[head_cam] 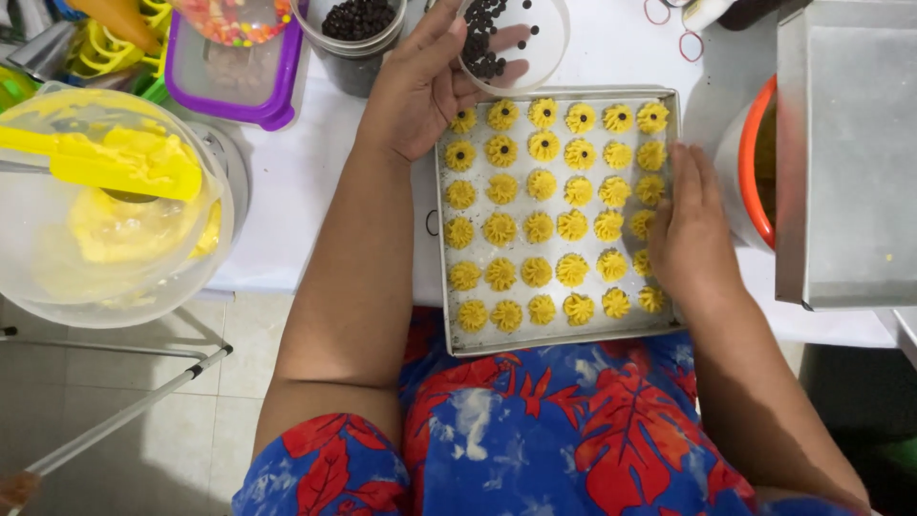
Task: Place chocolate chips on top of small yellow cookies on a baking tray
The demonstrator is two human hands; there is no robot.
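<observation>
A metal baking tray (558, 339) lies in front of me, filled with rows of yellow piped dough rosettes (539, 227). Several rosettes in the top left have a dark chocolate chip pressed in their middle. My left hand (418, 84) holds a small clear lid (516, 43) with dark chips in it, just beyond the tray's far edge. My right hand (690, 229) rests flat on the tray's right edge, fingers together, over the rightmost rosettes.
A clear tub of chocolate chips (356, 33) and a purple-rimmed box of coloured sprinkles (234, 67) stand at the back. A big clear bowl with yellow dough and a yellow spatula (110, 162) is on the left. An orange-rimmed bowl (750, 177) and a metal pan (845, 153) are on the right.
</observation>
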